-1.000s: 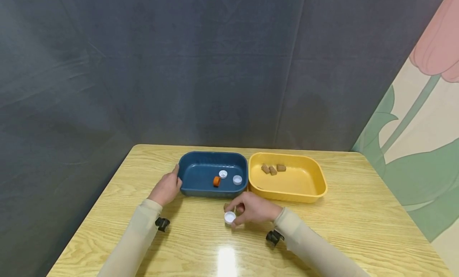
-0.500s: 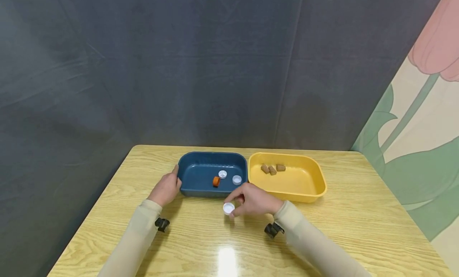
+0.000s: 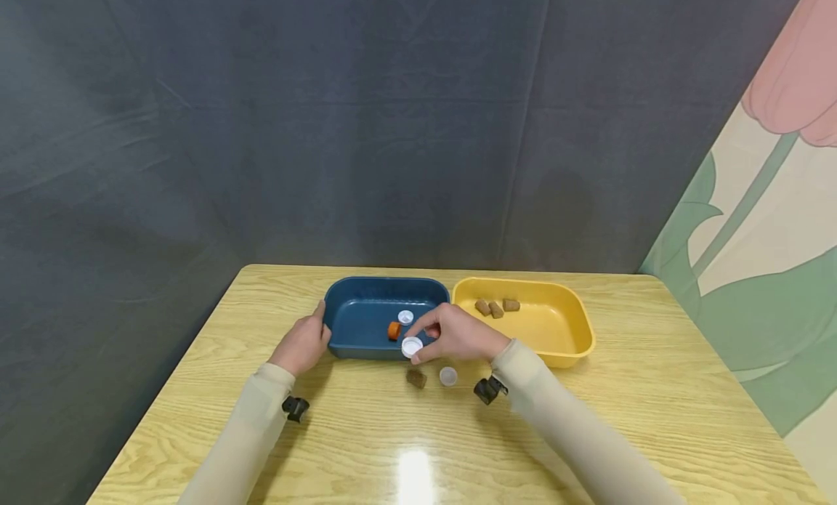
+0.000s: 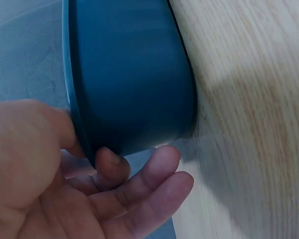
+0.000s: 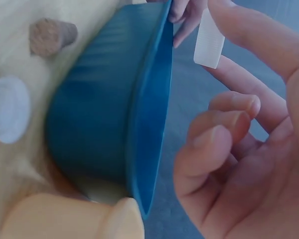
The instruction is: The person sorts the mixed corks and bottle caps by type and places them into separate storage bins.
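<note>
My right hand (image 3: 466, 333) pinches a white bottle cap (image 3: 412, 346) between thumb and forefinger, over the front rim of the blue bin (image 3: 356, 352). In the right wrist view that cap (image 5: 209, 42) shows edge-on, the other fingers curled beneath it. At the bin's left end, my left hand (image 3: 303, 343) grips the rim, with fingertips (image 4: 162, 162) outside the wall. Inside the bin lie an orange cap (image 3: 394, 330) and a white cap (image 3: 405, 317); my right hand covers its right part. On the table in front are a cork (image 3: 416, 378) and a white cap (image 3: 447, 376).
Right beside the blue bin stands a yellow bin (image 3: 532, 336) with several corks (image 3: 496, 309) at its left side. The wooden table (image 3: 660, 389) ends at a dark curtain (image 3: 392, 163) behind the bins. A painted wall (image 3: 771, 301) rises at the right.
My right hand has lifted the white cap from the table and carried it forward to the blue bin's rim. The cork and cap on the table are now uncovered. The left hand stays put.
</note>
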The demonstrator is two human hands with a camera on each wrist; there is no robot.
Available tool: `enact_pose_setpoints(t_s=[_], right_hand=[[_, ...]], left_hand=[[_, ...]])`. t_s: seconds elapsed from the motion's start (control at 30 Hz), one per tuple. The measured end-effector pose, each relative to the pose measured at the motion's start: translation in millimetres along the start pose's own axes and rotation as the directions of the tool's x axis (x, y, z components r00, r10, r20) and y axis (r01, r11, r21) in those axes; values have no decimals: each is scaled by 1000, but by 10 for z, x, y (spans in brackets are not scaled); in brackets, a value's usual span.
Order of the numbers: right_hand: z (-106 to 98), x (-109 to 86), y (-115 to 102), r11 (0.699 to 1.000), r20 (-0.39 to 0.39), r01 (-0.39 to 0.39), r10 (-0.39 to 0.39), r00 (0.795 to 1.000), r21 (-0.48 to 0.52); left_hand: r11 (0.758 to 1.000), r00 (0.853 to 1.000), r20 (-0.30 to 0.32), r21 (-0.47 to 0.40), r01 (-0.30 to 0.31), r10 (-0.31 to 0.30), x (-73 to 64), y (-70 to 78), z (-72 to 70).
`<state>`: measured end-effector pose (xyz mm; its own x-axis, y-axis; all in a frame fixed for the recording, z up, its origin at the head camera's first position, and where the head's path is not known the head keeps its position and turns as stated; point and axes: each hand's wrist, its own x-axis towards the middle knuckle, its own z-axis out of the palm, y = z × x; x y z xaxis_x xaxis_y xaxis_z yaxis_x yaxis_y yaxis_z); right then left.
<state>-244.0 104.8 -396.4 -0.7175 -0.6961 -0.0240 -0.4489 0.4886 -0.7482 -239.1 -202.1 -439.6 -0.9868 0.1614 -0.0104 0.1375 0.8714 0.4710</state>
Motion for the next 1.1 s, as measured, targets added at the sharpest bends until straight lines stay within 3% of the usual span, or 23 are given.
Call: enact_pose_setpoints(t_s=[0.3, 0.57, 0.87, 1.1], right_hand=[[-156, 235, -12, 999, -43, -24, 22, 999, -46], [-245, 470, 54, 993, -90, -91, 83, 992, -79], [-226, 703, 125, 969, -121, -208, 192, 974, -133], [-153, 793, 158, 956, -81, -263, 254, 964, -132]], left_hand=[[998, 998, 40, -37, 50, -48, -9, 31, -91], [999, 998, 57, 13, 29, -30, 39, 13, -118], [998, 995, 88, -29, 57, -54, 59, 7, -136], [999, 996, 81, -17, 46, -45, 59, 9, -114]])
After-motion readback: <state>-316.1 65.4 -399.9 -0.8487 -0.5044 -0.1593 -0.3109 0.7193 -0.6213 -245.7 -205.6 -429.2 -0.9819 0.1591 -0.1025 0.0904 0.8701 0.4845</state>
